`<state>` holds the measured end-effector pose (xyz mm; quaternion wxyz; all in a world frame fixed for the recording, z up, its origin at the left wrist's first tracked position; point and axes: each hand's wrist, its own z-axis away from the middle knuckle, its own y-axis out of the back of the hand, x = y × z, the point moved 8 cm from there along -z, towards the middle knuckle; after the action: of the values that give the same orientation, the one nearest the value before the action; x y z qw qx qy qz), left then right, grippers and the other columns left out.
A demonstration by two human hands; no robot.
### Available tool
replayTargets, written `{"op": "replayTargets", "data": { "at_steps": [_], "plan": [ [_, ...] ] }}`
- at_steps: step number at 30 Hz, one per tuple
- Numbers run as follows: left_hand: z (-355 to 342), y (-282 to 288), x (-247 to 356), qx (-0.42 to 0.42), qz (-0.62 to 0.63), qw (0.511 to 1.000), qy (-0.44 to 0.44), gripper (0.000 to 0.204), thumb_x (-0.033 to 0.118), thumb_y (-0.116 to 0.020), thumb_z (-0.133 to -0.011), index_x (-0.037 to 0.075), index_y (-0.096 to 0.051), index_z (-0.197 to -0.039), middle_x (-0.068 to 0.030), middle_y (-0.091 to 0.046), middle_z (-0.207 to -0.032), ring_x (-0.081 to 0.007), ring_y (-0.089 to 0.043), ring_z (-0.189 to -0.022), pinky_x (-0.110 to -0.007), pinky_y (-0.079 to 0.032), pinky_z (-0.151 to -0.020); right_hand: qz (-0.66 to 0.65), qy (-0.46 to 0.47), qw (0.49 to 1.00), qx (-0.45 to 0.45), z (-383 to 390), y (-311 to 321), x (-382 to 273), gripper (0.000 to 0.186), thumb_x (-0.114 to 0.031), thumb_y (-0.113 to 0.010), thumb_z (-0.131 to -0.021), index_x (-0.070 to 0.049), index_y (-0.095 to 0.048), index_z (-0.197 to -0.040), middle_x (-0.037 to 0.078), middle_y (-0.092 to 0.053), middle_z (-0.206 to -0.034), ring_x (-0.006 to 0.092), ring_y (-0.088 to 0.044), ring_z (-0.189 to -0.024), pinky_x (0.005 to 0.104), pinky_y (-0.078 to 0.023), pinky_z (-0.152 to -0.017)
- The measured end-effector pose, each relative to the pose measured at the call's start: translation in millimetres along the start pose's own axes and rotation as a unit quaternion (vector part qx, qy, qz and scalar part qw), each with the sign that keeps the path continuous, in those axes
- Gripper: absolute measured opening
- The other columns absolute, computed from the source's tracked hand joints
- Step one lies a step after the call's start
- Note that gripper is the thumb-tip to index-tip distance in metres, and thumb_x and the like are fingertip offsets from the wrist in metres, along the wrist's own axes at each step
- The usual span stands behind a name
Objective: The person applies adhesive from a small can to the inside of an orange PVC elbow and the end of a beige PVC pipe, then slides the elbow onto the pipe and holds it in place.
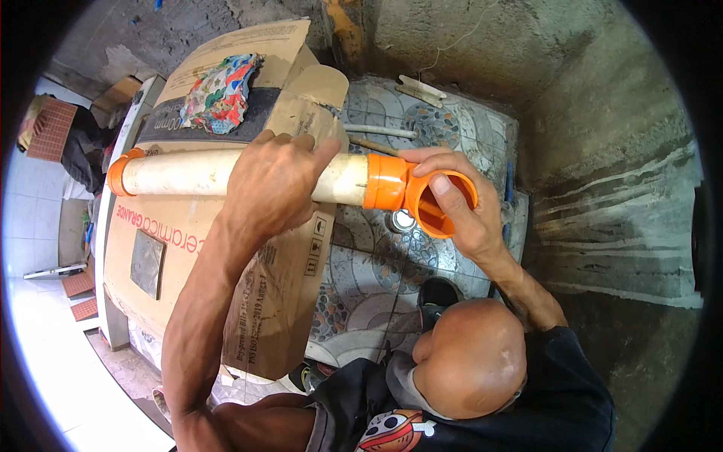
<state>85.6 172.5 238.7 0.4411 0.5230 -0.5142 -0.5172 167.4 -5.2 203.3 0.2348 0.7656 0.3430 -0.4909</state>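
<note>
A long off-white plastic pipe [188, 172] lies crosswise over a cardboard box. An orange ring-shaped end [126, 172] is on its left end. An orange elbow-like pipe fitting [386, 182] sits on the right end, its round mouth facing up toward me. My left hand [275, 177] is closed over the middle of the pipe, hiding part of it. My right hand [463, 207] grips the orange fitting, thumb over the rim into the mouth and fingers along its far side. The pipe and fitting touch, forming one piece between my hands.
The cardboard box [203, 264] carries a crumpled multicoloured cloth [222, 94] and a dark flat square plate [147, 264]. Beyond it, a thin pale pipe [384, 131] lies on the patterned tile floor [384, 264]. A rough concrete wall [602, 120] rises on the right. A small round can [401, 221] stands below the fitting.
</note>
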Motion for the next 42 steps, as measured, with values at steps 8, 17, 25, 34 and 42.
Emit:
{"op": "replayTargets", "data": {
  "at_steps": [8,17,25,34,42],
  "plan": [
    [0,0,0,-0.011,0.003,1.0,0.0,0.049,0.014,-0.083,-0.06,0.008,-0.06,-0.103,-0.0125,-0.068,-0.087,-0.0376,-0.067,-0.083,-0.045,-0.052,-0.08,0.009,0.001,1.0,0.004,-1,0,-2,0.022,-0.018,-0.057,-0.104,0.0,-0.067,-0.112,0.019,-0.065,-0.125,0.0251,-0.061,-0.119,0.037,-0.045,-0.105],
    [4,-2,-1,0.006,-0.008,1.0,-0.003,0.046,0.01,-0.078,-0.06,0.008,-0.06,-0.102,-0.0127,-0.066,-0.086,-0.0368,-0.066,-0.082,-0.044,-0.05,-0.08,0.025,0.008,1.0,0.001,1,-2,-5,0.022,-0.019,-0.058,-0.103,0.0,-0.067,-0.11,0.019,-0.065,-0.123,0.0263,-0.061,-0.119,0.037,-0.045,-0.104],
    [3,-3,4,0.007,-0.015,1.0,-0.015,0.045,0.008,-0.076,-0.061,0.007,-0.059,-0.102,-0.0124,-0.066,-0.085,-0.0363,-0.066,-0.082,-0.044,-0.05,-0.08,0.013,-0.005,1.0,0.015,4,-3,-3,0.023,-0.021,-0.06,-0.103,0.0,-0.067,-0.109,0.018,-0.064,-0.123,0.0261,-0.061,-0.12,0.0371,-0.045,-0.105],
    [-1,3,-1,0.024,-0.007,1.0,-0.017,0.047,0.009,-0.08,-0.06,0.009,-0.059,-0.102,-0.0115,-0.065,-0.086,-0.0352,-0.065,-0.082,-0.045,-0.051,-0.077,-0.035,-0.034,0.999,0.005,0,3,-3,0.035,-0.025,-0.056,-0.101,0.0,-0.062,-0.125,0.019,-0.063,-0.127,0.0255,-0.06,-0.121,0.0358,-0.044,-0.106],
    [-14,82,-22,0.146,0.0,0.988,0.046,0.047,0.008,-0.078,-0.067,0.009,-0.061,-0.11,-0.014,-0.066,-0.091,-0.0394,-0.066,-0.087,-0.049,-0.051,-0.077,0.018,0.171,0.984,0.047,-66,14,-68,0.041,-0.028,-0.055,-0.1,0.004,-0.061,-0.125,0.017,-0.066,-0.124,0.0235,-0.063,-0.117,0.0365,-0.048,-0.104]
  ]
}}
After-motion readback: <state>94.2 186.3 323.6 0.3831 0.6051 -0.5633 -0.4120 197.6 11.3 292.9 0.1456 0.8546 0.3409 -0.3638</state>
